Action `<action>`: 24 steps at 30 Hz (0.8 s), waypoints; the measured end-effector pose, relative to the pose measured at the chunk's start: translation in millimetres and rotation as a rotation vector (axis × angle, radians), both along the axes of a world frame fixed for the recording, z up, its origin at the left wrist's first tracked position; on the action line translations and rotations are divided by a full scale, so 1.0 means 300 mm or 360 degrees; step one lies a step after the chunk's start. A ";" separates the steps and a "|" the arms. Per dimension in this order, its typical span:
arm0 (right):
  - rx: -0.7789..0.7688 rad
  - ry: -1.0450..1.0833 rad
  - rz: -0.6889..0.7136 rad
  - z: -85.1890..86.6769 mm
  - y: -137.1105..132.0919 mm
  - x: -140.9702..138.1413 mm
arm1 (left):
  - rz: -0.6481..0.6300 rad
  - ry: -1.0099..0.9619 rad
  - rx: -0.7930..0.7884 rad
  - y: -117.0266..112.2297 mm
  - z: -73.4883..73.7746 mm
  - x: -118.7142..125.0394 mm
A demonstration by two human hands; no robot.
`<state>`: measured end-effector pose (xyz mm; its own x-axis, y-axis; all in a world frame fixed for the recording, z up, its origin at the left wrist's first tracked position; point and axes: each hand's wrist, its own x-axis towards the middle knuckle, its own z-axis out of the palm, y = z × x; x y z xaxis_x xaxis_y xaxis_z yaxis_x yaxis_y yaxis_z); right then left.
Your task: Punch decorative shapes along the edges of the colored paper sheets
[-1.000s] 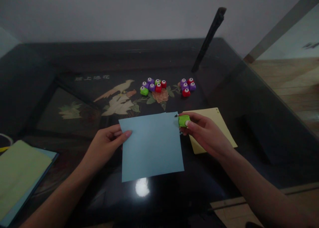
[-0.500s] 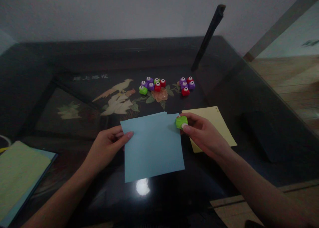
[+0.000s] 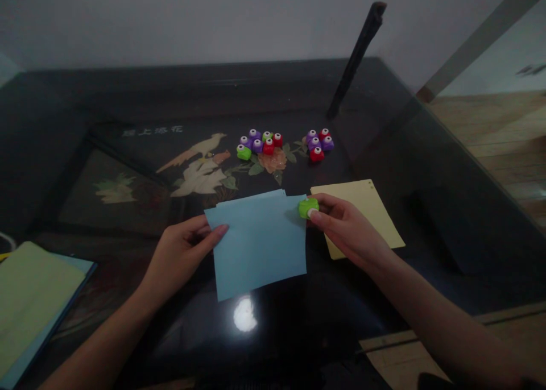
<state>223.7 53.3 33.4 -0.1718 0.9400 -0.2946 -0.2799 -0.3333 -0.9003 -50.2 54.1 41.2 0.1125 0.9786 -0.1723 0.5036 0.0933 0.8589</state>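
Hands are both busy over the near middle of the dark glossy table (image 3: 426,168), which has an inlaid picture of a bird and flowers in its surface. I see the left hand (image 3: 183,253) closed on the left edge of a light blue rectangular paper sheet (image 3: 260,248), with the thumb lying on top. At the far edge of this sheet a second blue edge shows, and I cannot tell if it is a fold or another sheet. The right hand (image 3: 347,231) pinches a small green plastic paper punch (image 3: 306,207) between thumb and fingers, and the punch sits at the far right corner of the blue sheet, touching it. Partly under the right hand, a pale yellow paper sheet (image 3: 375,202) lies flat on the table. Farther from me, two groups stand on the inlay: a left group of purple, green and red punches (image 3: 260,144) and a right group of purple and red punches (image 3: 319,145), a little apart from each other. A black stick (image 3: 356,60) leans up from the table behind them. At the near left I see a stack of green and blue paper (image 3: 34,293). A bright spot of light (image 3: 245,315) reflects on the table just before the blue sheet.
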 end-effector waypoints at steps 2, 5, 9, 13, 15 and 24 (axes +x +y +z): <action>-0.0007 0.0024 0.0013 0.000 -0.001 -0.001 | -0.0007 0.0024 0.0010 -0.002 -0.001 -0.001; -0.0016 0.0045 0.0023 0.000 -0.002 -0.003 | -0.0009 -0.0018 -0.0014 -0.004 0.000 0.003; -0.0038 0.0030 0.0004 0.002 -0.002 -0.006 | -0.0005 -0.0067 -0.0044 -0.003 0.002 0.009; -0.0064 0.0018 -0.0005 0.007 -0.002 -0.008 | -0.0016 -0.0043 -0.0043 -0.001 0.001 0.008; -0.0078 0.0006 -0.0005 0.008 -0.003 -0.008 | -0.0025 -0.0017 -0.0026 -0.001 -0.001 0.005; -0.0087 -0.0031 -0.0031 0.005 -0.002 -0.011 | -0.0020 -0.0001 -0.0025 -0.003 -0.008 0.006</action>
